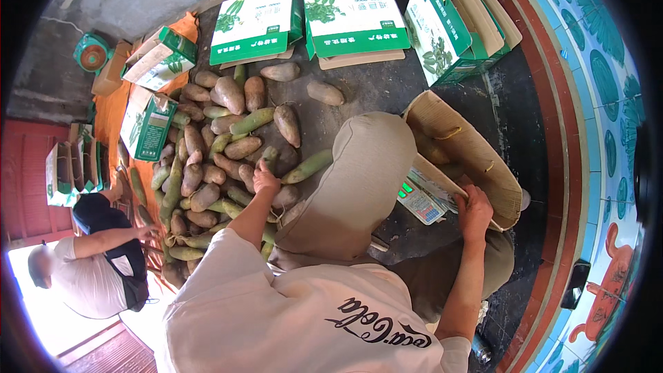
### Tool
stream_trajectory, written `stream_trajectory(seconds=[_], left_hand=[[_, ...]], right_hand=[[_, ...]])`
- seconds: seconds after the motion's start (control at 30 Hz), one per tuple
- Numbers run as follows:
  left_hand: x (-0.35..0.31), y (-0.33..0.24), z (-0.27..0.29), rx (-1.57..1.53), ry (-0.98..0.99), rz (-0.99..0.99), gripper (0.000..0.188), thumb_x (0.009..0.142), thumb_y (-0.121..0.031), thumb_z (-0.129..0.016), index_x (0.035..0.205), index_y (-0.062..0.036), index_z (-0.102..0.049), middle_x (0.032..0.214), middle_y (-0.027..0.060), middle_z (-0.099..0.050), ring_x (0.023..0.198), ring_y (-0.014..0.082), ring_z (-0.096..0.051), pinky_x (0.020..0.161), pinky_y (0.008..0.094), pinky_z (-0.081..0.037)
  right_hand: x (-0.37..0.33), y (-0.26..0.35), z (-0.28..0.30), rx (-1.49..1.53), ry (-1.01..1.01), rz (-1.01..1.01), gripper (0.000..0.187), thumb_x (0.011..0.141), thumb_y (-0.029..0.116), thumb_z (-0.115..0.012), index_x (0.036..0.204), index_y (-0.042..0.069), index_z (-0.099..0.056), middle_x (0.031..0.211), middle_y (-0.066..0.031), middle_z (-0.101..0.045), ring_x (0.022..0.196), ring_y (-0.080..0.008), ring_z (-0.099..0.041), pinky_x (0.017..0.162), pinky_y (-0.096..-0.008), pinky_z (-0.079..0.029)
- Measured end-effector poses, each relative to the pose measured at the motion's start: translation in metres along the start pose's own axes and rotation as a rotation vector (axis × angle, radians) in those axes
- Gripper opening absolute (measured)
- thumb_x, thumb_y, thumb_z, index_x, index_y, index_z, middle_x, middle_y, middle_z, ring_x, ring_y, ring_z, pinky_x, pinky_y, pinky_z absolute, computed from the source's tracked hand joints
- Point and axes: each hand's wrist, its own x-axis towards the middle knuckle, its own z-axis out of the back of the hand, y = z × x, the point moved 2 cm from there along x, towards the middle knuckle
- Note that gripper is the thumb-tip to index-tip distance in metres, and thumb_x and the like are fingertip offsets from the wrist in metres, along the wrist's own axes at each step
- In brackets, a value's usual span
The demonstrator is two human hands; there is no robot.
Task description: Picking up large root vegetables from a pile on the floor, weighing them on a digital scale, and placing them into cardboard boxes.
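My left hand (266, 178) is at the right side of a large heap of green radishes (253, 121) and brown sweet potatoes (230, 94). Its fingers close around the end of one green radish (270, 157). On my right side, my right hand (475, 208) grips the near edge of an open cardboard box (476, 145), thumb and fingers on either side of its wall. A few radishes show dimly inside the box. Beneath it sits a digital scale (418, 202) with a lit green display, partly hidden by the box.
Green-and-white cartons (356, 17) stand in a row at the back. Smaller cartons (148, 121) flank the heap on the left. Another person (90, 266) reaches toward the heap there. A small green fan (92, 53) is by the wall. A tiled wall (608, 97) rises at right.
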Motion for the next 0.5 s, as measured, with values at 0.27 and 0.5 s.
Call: stream_trajectory(seconds=[0.27,0.5], left_hand=[[0.007,-0.008,0.006,0.004,0.06,0.12,0.081,0.068,-0.028,-0.078,0.135,-0.0122,-0.034,0.133,0.0143,-0.038,0.123,0.03,-0.043,0.099,0.036,-0.042],[0.003,-0.013,-0.02,0.035,0.132,0.094,0.085,0.066,-0.033,-0.08,0.133,-0.01,-0.032,0.128,0.0135,-0.046,0.118,0.0278,-0.05,0.094,0.0359,-0.047]], right_hand=[[0.0,-0.001,0.002,-0.023,0.003,-0.042,0.02,0.07,0.009,-0.07,0.084,0.007,-0.057,0.077,-0.0097,-0.057,0.075,-0.0303,-0.057,0.065,-0.0405,-0.045],[-0.002,-0.003,-0.001,-0.007,-0.017,-0.044,0.021,0.068,0.008,-0.071,0.084,0.007,-0.057,0.076,-0.0097,-0.056,0.074,-0.0304,-0.057,0.065,-0.0409,-0.045]])
